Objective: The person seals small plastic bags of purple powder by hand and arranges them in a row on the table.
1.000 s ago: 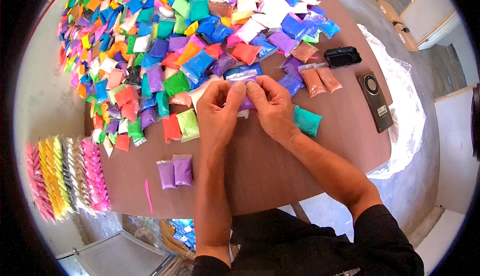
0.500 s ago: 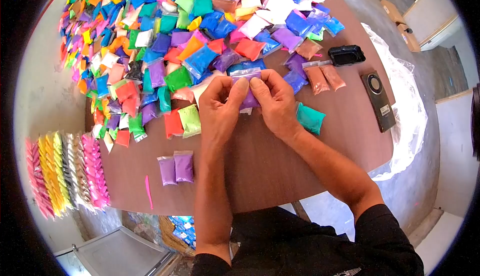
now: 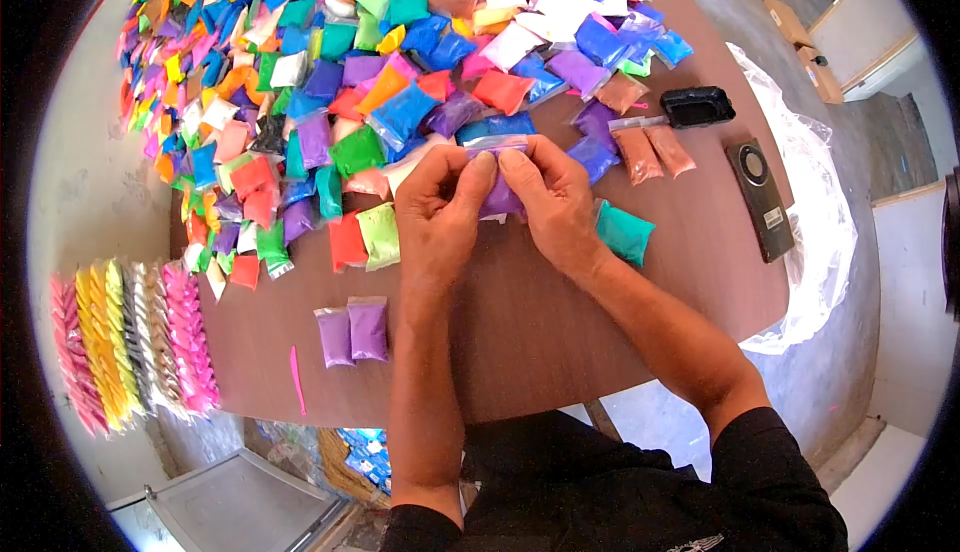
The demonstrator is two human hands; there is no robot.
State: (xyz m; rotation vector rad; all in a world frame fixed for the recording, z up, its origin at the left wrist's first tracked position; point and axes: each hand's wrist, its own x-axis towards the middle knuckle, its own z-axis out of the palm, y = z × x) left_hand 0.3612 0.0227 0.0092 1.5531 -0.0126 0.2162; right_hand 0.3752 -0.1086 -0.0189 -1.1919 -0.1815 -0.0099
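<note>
Between both hands is a small purple zip bag, pinched along its clear top edge. My left hand is closed on the bag's left side, thumb on top. On the right side, my right hand grips it the same way, the two thumbs nearly meeting. Fingers and thumbs cover much of the bag. Two lighter purple bags lie side by side on the brown table, left of my forearms. A teal bag rests just right of my right hand, and a lime green bag is left of my left hand.
A large heap of colourful bags covers the table's far left. At right are two brown bags, a black tray and a dark phone-like device. A pink plastic knife lies near the front edge, with strips of packets hanging at left.
Both hands keep their grip on the purple bag, with only a slight shift of the thumbs. The view has moved very slightly; nothing else visibly differs.
</note>
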